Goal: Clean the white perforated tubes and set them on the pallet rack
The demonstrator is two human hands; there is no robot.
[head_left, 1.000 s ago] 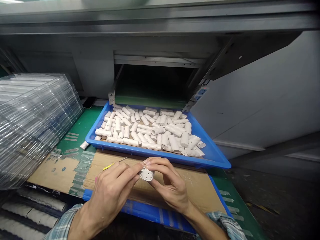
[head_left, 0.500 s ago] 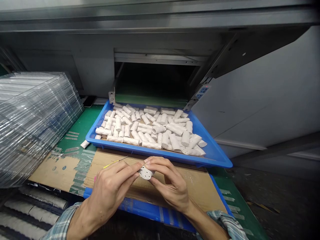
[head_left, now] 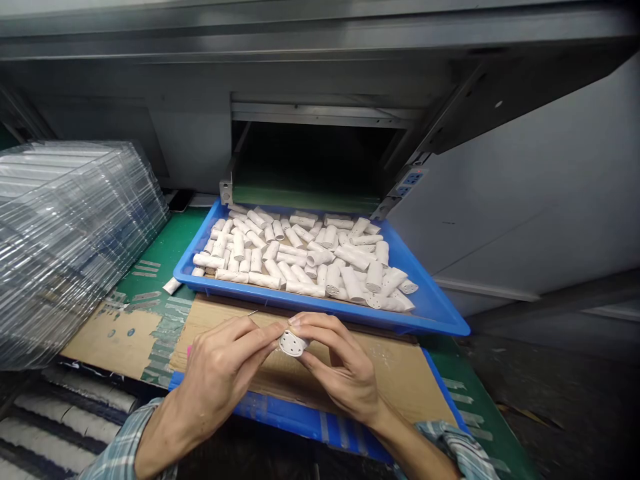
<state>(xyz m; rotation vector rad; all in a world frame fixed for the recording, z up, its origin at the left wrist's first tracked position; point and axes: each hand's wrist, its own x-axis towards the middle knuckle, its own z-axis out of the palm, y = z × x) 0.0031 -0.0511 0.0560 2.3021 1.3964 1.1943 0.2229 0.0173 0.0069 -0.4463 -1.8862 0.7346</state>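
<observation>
Hands: left hand (head_left: 220, 373) and right hand (head_left: 345, 370) are both closed on one white tube (head_left: 293, 344), with the fingers curled around it. Neither hand has let go.

Tube: it sits in the air between the hands, above a cardboard sheet (head_left: 395, 373), and its end with small holes faces up.

Pin: a thin metal pin (head_left: 253, 312) pokes out past the left hand. That hand seems to hold it too, but the fingers hide most of it.

Tray: a blue tray (head_left: 430, 300) full of white tubes (head_left: 300, 260) lies just ahead of the hands, in the middle of the frame.

Loose tube: one white tube (head_left: 172, 286) lies by itself on the green mat (head_left: 160, 257), just outside the tray's left corner.

Risk: the pin could slip and poke a finger. A loose grip could drop the tube, and it could chip.

Change: a second ago the pin's yellow handle showed; now it is hidden. The whole view has also slid a little, so the tray sits further right.
</observation>
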